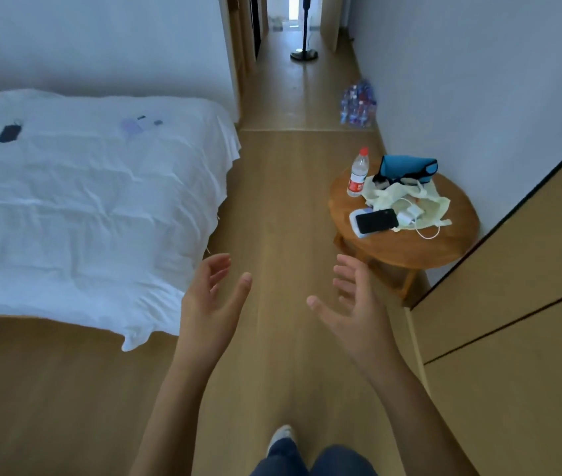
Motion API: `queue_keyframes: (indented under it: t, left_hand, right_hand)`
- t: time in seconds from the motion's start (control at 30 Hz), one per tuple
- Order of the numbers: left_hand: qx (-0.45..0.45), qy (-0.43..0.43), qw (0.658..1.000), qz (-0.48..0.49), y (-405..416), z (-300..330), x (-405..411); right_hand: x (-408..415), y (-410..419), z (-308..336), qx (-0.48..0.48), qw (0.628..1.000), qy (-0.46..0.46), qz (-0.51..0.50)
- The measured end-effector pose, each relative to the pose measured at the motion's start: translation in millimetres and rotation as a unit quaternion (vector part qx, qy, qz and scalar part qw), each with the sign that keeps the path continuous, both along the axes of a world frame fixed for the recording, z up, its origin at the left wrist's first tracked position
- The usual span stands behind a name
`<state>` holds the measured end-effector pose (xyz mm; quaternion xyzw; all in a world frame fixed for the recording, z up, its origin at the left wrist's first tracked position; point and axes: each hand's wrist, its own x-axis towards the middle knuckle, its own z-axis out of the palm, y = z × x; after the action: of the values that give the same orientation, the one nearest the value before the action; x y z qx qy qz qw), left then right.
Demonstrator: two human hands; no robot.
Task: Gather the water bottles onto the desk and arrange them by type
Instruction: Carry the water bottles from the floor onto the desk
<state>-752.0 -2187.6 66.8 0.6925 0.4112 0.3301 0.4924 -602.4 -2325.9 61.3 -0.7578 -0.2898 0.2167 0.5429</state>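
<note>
A clear water bottle (357, 173) with a red cap and red label stands upright at the far left edge of a small round wooden table (420, 245). Farther off, a shrink-wrapped pack of bottles (358, 104) with blue labels sits on the floor against the right wall. My left hand (212, 297) and my right hand (351, 297) are held out over the wooden floor, palms facing each other, fingers relaxed, holding nothing. The right hand is just short of the table's near edge.
On the table lie a black phone (375, 220), a white charger with cable (411, 211), a pale cloth bag (406, 197) and a blue pouch (408, 168). A white bed (83, 207) fills the left. A wooden cabinet (520, 304) stands right. A fan stand (304, 53) is in the hallway.
</note>
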Motion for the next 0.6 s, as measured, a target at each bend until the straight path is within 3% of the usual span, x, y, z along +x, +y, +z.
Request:
queue_keyframes:
  t: [0.3,0.6]
  left_hand:
    - [-0.019,0.012,1.000,0.000,152.8,-16.4,127.4]
    - [0.017,0.036,0.999,-0.004,328.2,-1.9,322.0]
  right_hand:
    - [127.9,165.3,-15.7,-0.024,0.999,0.017,0.016]
    - [333.8,352.5,-0.3,-0.005,1.000,-0.017,0.016]
